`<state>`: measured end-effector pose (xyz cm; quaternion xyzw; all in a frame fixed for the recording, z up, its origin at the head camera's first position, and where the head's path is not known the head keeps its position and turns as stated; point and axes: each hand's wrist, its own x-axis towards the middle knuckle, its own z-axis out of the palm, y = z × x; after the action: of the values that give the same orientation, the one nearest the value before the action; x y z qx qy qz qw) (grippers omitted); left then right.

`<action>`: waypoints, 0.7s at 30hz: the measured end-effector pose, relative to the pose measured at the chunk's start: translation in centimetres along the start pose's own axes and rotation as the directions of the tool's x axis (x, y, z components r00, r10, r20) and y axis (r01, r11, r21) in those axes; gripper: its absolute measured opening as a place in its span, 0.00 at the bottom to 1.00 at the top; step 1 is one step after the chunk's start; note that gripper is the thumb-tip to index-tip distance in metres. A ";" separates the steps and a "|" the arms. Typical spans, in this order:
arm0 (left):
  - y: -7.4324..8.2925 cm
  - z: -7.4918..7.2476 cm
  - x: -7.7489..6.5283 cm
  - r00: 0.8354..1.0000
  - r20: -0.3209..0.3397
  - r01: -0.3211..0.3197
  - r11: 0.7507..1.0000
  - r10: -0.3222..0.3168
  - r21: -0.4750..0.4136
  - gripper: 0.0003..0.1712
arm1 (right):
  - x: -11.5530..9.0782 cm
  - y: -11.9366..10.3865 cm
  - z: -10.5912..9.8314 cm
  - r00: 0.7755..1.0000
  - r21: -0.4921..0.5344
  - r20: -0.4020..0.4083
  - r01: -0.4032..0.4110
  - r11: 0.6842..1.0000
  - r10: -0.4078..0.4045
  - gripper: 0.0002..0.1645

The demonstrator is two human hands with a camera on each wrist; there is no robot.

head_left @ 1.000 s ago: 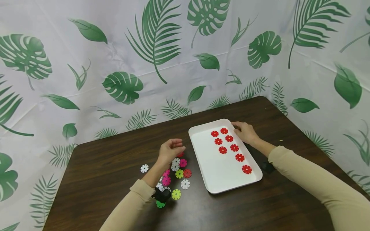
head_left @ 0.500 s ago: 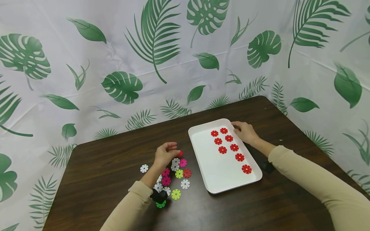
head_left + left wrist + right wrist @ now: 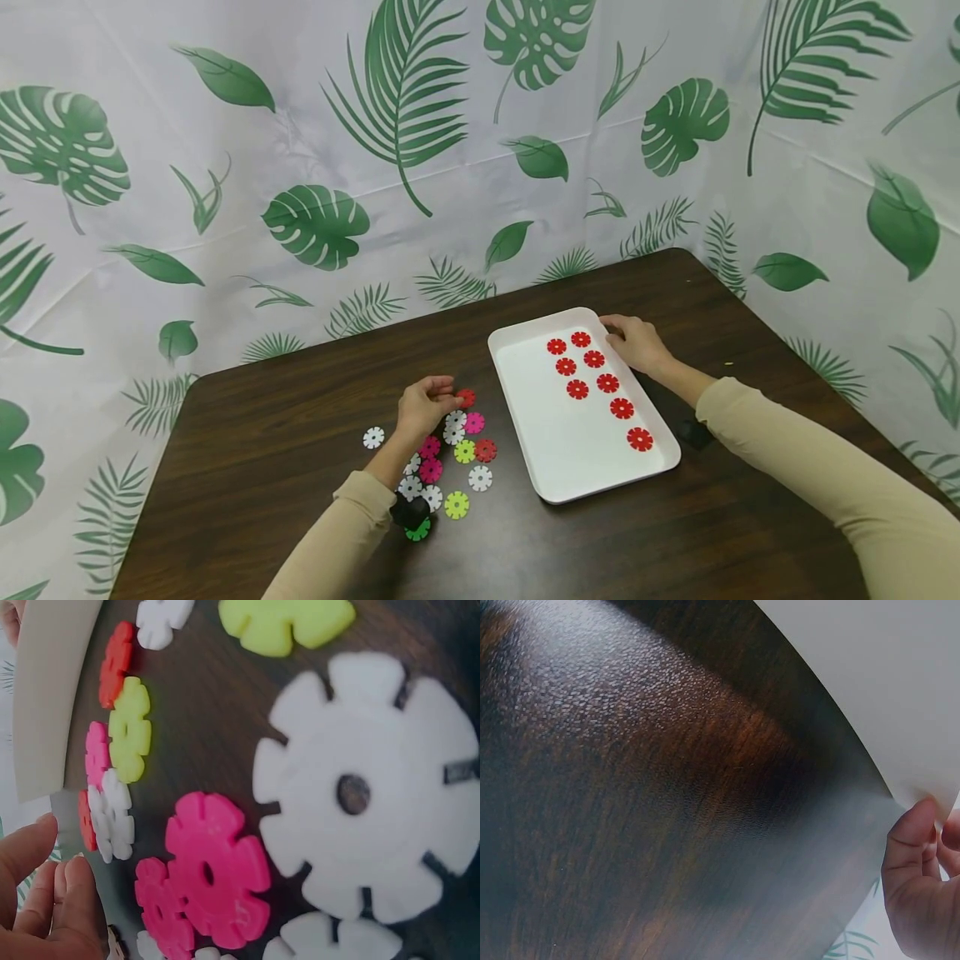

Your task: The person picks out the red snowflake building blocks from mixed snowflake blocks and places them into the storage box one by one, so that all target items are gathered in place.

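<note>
My left hand [image 3: 423, 408] is at the far end of a loose group of notched plastic discs. Its fingertips are right by a red disc [image 3: 466, 398], the thumb and fingers apart in the left wrist view with nothing seen between them. Close to that camera lie a large-looking white disc [image 3: 322, 765] and a pink disc [image 3: 217, 862]. My right hand [image 3: 637, 343] pinches the right long rim of a white tray [image 3: 551, 442], the thumb on the wall in the right wrist view. Several red discs [image 3: 594, 359] lie flat inside the tray, in two rows.
White, pink, yellow-green [image 3: 457, 505] and green discs [image 3: 417, 530] are scattered left of the tray, partly under my left wrist. A lone white disc [image 3: 373, 437] lies farther left. The dark wooden table [image 3: 277, 450] backs onto a leaf-patterned cloth [image 3: 247, 150].
My left hand has moved back and slightly left, lower toward the table, so the red disc by its fingertips shows more fully. My right hand and the tray stay put.
</note>
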<state>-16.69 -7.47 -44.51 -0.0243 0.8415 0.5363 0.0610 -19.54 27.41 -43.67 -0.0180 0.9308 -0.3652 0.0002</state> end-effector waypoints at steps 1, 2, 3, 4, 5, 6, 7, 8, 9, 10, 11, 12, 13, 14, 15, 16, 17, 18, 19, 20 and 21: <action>-0.1 0.0 0.0 1.000 -0.004 -0.011 1.000 0.011 0.019 0.22 | 0.0 0.0 0.0 1.000 0.000 0.000 0.000 1.000 0.000 0.24; -0.2 0.1 0.1 1.000 -0.008 -0.020 0.999 0.020 0.034 0.22 | 0.0 0.0 0.0 1.000 0.000 0.001 -0.001 1.000 0.001 0.24; -0.2 0.1 0.1 1.000 -0.012 -0.024 0.999 0.024 0.049 0.21 | 0.0 0.0 0.0 1.000 0.000 0.001 -0.001 1.000 0.001 0.25; -0.3 0.2 0.2 0.999 -0.016 -0.029 0.998 0.030 0.064 0.21 | -0.1 0.0 0.0 1.000 0.000 0.000 -0.001 1.000 0.001 0.25; -0.3 0.2 0.3 0.999 -0.019 -0.035 0.996 0.037 0.081 0.21 | -0.1 0.0 0.0 1.000 0.000 -0.001 -0.002 1.000 0.002 0.25; -0.4 0.3 0.3 0.999 -0.023 -0.036 0.995 0.038 0.092 0.21 | -0.1 -0.1 0.0 1.000 0.001 -0.001 -0.003 1.000 0.003 0.25; -0.4 0.3 0.4 0.999 -0.024 -0.045 0.993 0.047 0.106 0.21 | -0.1 -0.1 0.0 1.000 0.003 -0.002 -0.004 1.000 0.004 0.25; -0.4 0.4 0.4 0.998 -0.025 -0.048 0.992 0.051 0.116 0.21 | -0.2 -0.1 0.1 1.000 0.005 -0.002 -0.006 1.000 0.006 0.25; -0.4 0.4 0.4 0.998 -0.026 -0.054 0.990 0.057 0.127 0.21 | -0.2 -0.1 0.1 1.000 0.007 -0.003 -0.007 1.000 0.007 0.25; -0.4 0.5 0.4 0.997 -0.026 -0.064 0.988 0.068 0.138 0.21 | -0.2 -0.1 0.1 1.000 0.008 -0.004 -0.007 1.000 0.007 0.25; -0.4 0.5 0.4 0.997 -0.026 -0.071 0.987 0.075 0.146 0.21 | -0.3 -0.1 0.1 1.000 0.009 -0.003 -0.007 1.000 0.007 0.25; -0.4 0.5 0.5 0.996 -0.026 -0.079 0.985 0.084 0.154 0.21 | -0.3 -0.1 0.1 1.000 0.009 -0.003 -0.006 1.000 0.006 0.25; -0.4 0.5 0.5 0.995 -0.027 -0.088 0.983 0.093 0.162 0.21 | -0.3 -0.1 0.1 1.000 0.010 -0.002 -0.007 1.000 0.007 0.25; -0.4 0.6 0.5 0.994 -0.027 -0.096 0.981 0.102 0.169 0.21 | -0.3 -0.1 0.0 1.000 0.010 -0.001 -0.007 1.000 0.007 0.25; -0.4 0.6 0.5 0.993 -0.026 -0.105 0.978 0.112 0.179 0.21 | -0.3 -0.1 0.0 1.000 0.010 0.001 -0.008 1.000 0.008 0.25; -0.4 0.6 0.5 0.993 -0.025 -0.112 0.975 0.119 0.190 0.21 | -0.3 -0.2 0.0 1.000 0.010 0.002 -0.009 1.000 0.009 0.25; -0.3 0.6 0.6 0.992 -0.023 -0.119 0.973 0.126 0.199 0.21 | -0.3 -0.2 0.0 1.000 0.011 0.004 -0.011 1.000 0.011 0.25; -0.3 0.7 0.6 0.991 -0.021 -0.125 0.970 0.132 0.208 0.21 | -0.3 -0.2 0.0 1.000 0.012 0.005 -0.014 1.000 0.014 0.25; -0.2 0.7 0.6 0.990 -0.017 -0.132 0.967 0.139 0.217 0.21 | -0.3 -0.2 0.0 1.000 0.013 0.005 -0.017 1.000 0.017 0.26; -0.2 0.8 0.6 0.990 -0.013 -0.135 0.965 0.141 0.224 0.20 | -0.3 -0.2 0.0 1.000 0.013 0.005 -0.019 1.000 0.019 0.26; -0.2 0.8 0.6 0.989 -0.010 -0.138 0.963 0.144 0.233 0.20 | -0.3 -0.2 0.0 1.000 0.013 0.006 -0.022 1.000 0.022 0.26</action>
<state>-17.23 -6.80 -45.07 0.0359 0.8986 0.4370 0.0137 -19.27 27.24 -43.55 -0.0089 0.9285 -0.3712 0.0068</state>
